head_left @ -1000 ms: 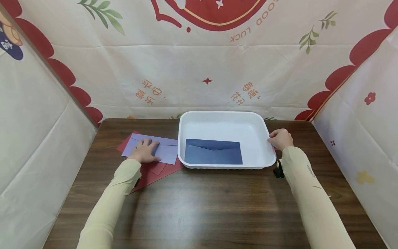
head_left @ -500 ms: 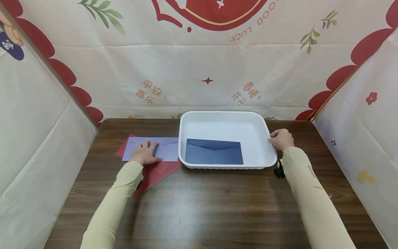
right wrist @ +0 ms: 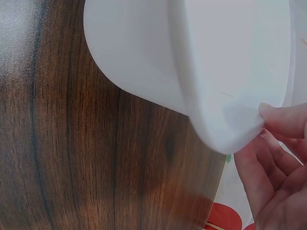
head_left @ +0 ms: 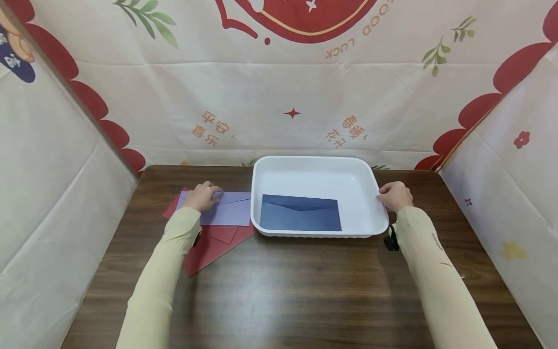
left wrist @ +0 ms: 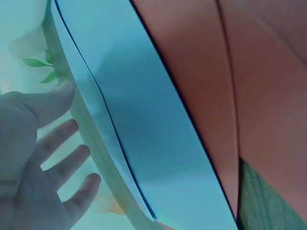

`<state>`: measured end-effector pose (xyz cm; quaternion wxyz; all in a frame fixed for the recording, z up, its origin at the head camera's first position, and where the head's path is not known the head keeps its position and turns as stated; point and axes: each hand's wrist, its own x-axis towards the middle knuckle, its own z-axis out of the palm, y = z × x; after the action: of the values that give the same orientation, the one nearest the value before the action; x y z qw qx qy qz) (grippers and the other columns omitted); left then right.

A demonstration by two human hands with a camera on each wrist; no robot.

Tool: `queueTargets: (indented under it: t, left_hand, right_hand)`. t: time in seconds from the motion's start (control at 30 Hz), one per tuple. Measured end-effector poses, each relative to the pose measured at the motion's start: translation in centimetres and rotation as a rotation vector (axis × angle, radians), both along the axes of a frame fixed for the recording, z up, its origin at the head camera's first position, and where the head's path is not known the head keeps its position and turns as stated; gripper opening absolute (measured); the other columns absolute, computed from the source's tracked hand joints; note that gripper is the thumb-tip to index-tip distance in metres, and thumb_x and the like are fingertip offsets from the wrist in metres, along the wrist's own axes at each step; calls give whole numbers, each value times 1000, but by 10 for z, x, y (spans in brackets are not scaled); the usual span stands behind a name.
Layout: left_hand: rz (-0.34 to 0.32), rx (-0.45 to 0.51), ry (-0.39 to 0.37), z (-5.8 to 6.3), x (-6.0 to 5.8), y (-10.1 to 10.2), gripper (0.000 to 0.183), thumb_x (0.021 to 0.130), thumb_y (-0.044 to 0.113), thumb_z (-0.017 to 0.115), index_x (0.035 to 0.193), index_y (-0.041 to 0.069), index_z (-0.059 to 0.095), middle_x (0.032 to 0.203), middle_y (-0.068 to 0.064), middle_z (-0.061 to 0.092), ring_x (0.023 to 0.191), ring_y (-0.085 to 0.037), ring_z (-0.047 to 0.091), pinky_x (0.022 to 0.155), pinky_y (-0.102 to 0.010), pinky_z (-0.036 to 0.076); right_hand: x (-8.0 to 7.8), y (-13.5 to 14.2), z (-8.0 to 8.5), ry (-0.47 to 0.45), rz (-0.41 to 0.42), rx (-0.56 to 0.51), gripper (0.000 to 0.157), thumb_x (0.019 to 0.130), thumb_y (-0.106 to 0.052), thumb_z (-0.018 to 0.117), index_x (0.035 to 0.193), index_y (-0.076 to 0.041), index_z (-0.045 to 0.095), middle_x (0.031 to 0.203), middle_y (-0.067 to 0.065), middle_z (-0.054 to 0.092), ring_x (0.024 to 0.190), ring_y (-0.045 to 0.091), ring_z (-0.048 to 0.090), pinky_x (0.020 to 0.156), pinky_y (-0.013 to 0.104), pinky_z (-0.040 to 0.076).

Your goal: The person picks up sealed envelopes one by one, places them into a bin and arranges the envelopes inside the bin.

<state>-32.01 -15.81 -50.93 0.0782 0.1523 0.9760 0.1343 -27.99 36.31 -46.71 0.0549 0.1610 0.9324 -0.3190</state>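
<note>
My left hand is over the far left part of a lavender envelope. In the left wrist view its fingers are spread and loosely bent near the flap edge of that envelope, holding nothing. Under the lavender one lie red envelopes, partly covered. To their right stands a white plastic tray with a dark blue envelope lying flap up inside. At the tray's right side my right hand pinches the rim between thumb and fingers.
The dark wooden table reaches toward me in front of the tray. A printed white cloth hangs behind the table's far edge, with similar cloth on both sides.
The lavender envelope straightened under my left hand, while a lower red corner shifted toward me. Afterwards the left hand moved away from me, up to the envelope's far edge. The right hand stays at the rim.
</note>
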Motion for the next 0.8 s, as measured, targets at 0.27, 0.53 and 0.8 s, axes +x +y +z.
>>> queueTargets:
  t: [0.27, 0.53, 0.8]
  left_hand:
    - [-29, -7, -56, -5, -12, 0, 37, 81, 8, 65, 117, 12, 61, 122, -18, 50, 112, -38, 48, 84, -59, 39]
    - [-31, -11, -67, -7, -16, -1, 39, 78, 11, 70, 115, 13, 61, 119, -15, 52, 110, -35, 50, 82, -58, 40]
    - [-34, -12, -103, -7, -21, 0, 38, 77, 13, 71, 114, 12, 59, 117, -15, 50, 110, -38, 46, 83, -56, 40]
  right_hand:
    - [0, 1, 1, -5, -1, -11, 31, 85, -14, 60, 107, 7, 58, 106, 28, 54, 82, 33, 57, 63, 36, 53]
    - [-1, 2, 1, 1, 6, -5, 29, 85, -12, 60, 106, 7, 58, 106, 28, 53, 82, 33, 56, 62, 35, 53]
    - [-1, 2, 2, 1, 5, -4, 28, 84, -11, 60, 105, 7, 58, 104, 27, 54, 81, 32, 56, 63, 36, 53]
